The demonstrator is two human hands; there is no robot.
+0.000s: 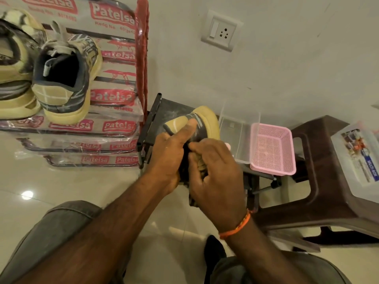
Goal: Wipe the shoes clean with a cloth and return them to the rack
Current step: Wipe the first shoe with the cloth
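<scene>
left hand (171, 154) grips shoe (203, 124), thumb up; right hand (215, 177) clutches cloth (200, 167) against it.

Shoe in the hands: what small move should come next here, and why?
Probably keep rubbing, drawing the cloth along the shoe's side toward the heel. The left hand grips the shoe with its thumb on the upper, and the right hand holds the bunched cloth against it, so wiping looks unfinished. Two shoes already sit on the rack.
</scene>
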